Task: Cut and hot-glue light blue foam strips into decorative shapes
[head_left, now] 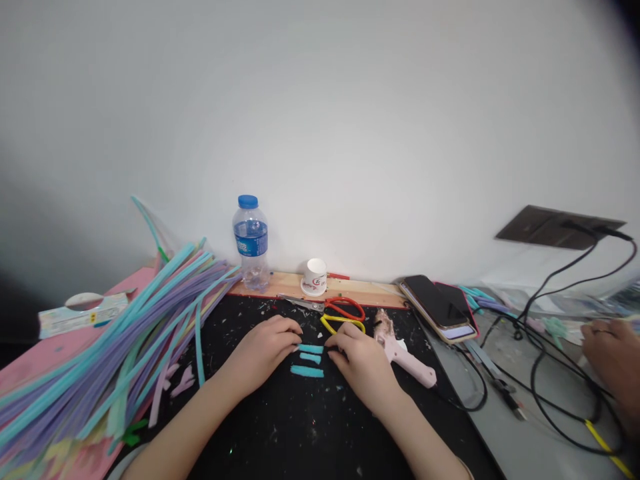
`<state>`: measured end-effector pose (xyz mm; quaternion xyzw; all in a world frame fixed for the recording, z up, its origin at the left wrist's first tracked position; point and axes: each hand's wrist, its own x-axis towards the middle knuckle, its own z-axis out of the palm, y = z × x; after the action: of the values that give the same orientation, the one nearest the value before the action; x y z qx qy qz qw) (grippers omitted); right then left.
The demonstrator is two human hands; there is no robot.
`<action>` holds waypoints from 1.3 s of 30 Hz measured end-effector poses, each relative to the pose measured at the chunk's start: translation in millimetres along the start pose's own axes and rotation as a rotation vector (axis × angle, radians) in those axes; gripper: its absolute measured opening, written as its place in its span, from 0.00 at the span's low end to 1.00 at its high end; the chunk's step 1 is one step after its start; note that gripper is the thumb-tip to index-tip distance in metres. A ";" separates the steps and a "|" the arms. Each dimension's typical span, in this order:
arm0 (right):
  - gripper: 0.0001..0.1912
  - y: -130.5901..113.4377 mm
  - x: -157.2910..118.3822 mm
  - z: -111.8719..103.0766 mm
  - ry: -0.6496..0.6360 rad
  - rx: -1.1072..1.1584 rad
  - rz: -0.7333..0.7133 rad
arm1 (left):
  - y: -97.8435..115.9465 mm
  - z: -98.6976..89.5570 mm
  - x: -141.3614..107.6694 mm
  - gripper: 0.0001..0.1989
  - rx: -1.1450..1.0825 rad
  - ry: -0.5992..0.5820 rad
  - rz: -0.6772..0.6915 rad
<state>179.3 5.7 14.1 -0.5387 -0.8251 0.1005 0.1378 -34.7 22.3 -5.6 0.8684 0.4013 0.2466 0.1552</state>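
On the black work mat (280, 433), between the person's two bare hands, lie three short turquoise chenille-stem pieces (307, 371), one above another and roughly parallel, the middle one the shortest. The left hand (267, 345) rests at the left end of the uppermost piece, its thumb and forefinger close together; whether they pinch it or only touch it, I cannot tell. The right hand (361, 360) is bent over the mat with its fingertips just beside that piece's right end, and whether it grips anything cannot be made out. Just beyond the right hand lie scissors (316, 306) with one red and one yellow handle loop, and to its right a pale pink glue gun (413, 367). Along the wooden board (367, 291) by the wall stand a blue-capped plastic bottle (251, 239) and a white paper cup (315, 279). A large bundle of turquoise and purple chenille stems (167, 319) spreads over the left side. To the right are a dark-screened smartphone (440, 302), tangled black cables (533, 387) and another person's hand (607, 347) at the edge.
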 end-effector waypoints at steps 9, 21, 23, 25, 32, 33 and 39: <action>0.05 -4.3 5.8 4.6 -0.032 -0.111 -0.049 | -2.0 2.6 1.7 0.10 0.001 0.013 0.017; 0.07 -1.2 5.6 -0.1 -0.006 -0.075 -0.042 | 3.6 1.0 1.9 0.10 -0.094 0.048 -0.011; 0.07 -2.4 4.4 -1.7 0.022 -0.047 -0.066 | 5.6 2.1 2.4 0.11 -0.108 0.046 0.011; 0.08 -5.1 2.9 -1.5 0.055 -0.009 -0.107 | 7.2 4.0 2.5 0.11 -0.116 0.041 0.031; 0.07 -5.9 9.4 2.2 0.074 -0.006 -0.025 | 8.7 1.4 3.0 0.09 -0.184 0.094 -0.094; 0.11 -2.7 13.5 1.7 0.083 -0.041 0.027 | 8.6 -0.3 3.4 0.09 -0.221 0.124 -0.140; 0.19 13.1 48.1 2.3 0.034 -0.198 0.158 | 8.1 -4.4 5.1 0.09 -0.599 0.223 -0.414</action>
<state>171.4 55.0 13.5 -0.6145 -0.7836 0.0200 0.0896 -29.3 21.4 3.3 0.6529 0.4926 0.4094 0.4043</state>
